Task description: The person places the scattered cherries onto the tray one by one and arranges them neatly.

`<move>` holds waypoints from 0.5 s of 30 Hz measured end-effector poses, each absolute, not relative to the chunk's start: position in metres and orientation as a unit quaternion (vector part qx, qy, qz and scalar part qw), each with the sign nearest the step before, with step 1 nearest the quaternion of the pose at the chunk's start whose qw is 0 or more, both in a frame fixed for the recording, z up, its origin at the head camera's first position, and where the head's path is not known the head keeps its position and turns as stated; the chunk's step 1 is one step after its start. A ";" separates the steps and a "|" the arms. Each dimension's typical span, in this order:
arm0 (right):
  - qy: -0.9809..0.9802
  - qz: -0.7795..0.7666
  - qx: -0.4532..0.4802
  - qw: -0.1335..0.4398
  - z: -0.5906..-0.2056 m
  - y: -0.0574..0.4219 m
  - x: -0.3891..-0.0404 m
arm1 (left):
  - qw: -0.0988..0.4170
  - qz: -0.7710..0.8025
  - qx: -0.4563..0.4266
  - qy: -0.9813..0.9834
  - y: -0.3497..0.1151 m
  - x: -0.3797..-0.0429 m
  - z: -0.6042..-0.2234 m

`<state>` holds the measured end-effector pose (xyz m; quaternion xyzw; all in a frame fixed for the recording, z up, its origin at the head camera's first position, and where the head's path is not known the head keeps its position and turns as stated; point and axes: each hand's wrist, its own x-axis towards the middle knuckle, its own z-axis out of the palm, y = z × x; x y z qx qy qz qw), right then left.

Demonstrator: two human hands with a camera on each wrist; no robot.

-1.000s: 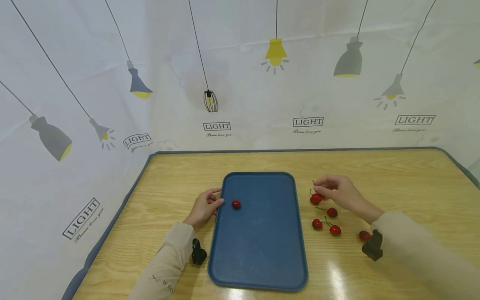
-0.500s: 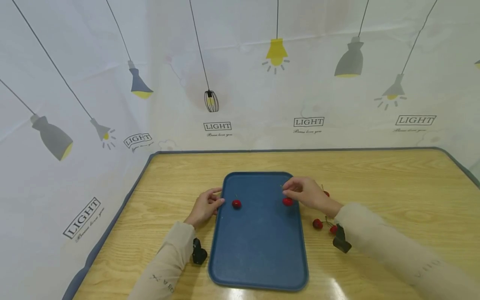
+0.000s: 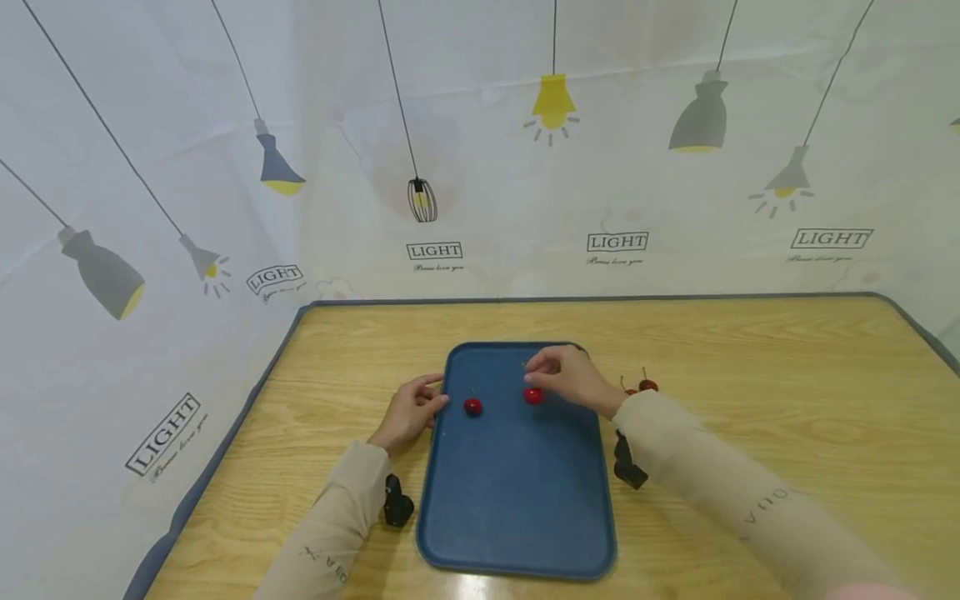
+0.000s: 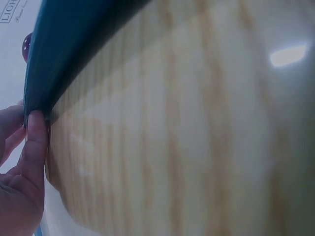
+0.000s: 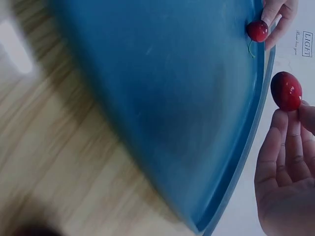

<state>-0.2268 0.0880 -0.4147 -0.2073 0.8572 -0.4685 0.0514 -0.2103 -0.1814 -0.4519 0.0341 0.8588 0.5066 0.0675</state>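
Note:
My right hand (image 3: pixel 573 375) is over the upper right part of the blue tray (image 3: pixel 517 492), pinching a red cherry (image 3: pixel 533 396) near its stem between thumb and fingers. In the right wrist view this cherry (image 5: pixel 286 91) hangs off the fingertips, above the tray's surface. A second cherry (image 3: pixel 472 407), stem upward, rests on the tray near its left rim. My left hand (image 3: pixel 411 412) holds that rim; the left wrist view has the tray's edge (image 4: pixel 37 83) between thumb and fingers.
Right of the tray, a few cherries (image 3: pixel 648 385) lie on the wooden table (image 3: pixel 787 400), partly hidden behind the right sleeve (image 3: pixel 697 450). A white curtain (image 3: pixel 510 183) printed with lamps stands along the table's back and left edges.
My right hand has picked up a cherry from the group on the right and carried it left, over the tray. The left hand and the tray have stayed in place.

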 end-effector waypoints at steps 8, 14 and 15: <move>0.861 -0.472 -0.162 0.095 -0.418 0.065 -0.231 | 0.075 0.508 0.030 0.858 -0.182 -0.211 -0.451; 0.865 -0.467 -0.143 0.112 -0.421 0.053 -0.235 | 0.074 0.510 0.032 0.857 -0.181 -0.210 -0.451; 0.866 -0.466 -0.140 0.116 -0.422 0.051 -0.235 | 0.074 0.510 0.033 0.856 -0.181 -0.210 -0.451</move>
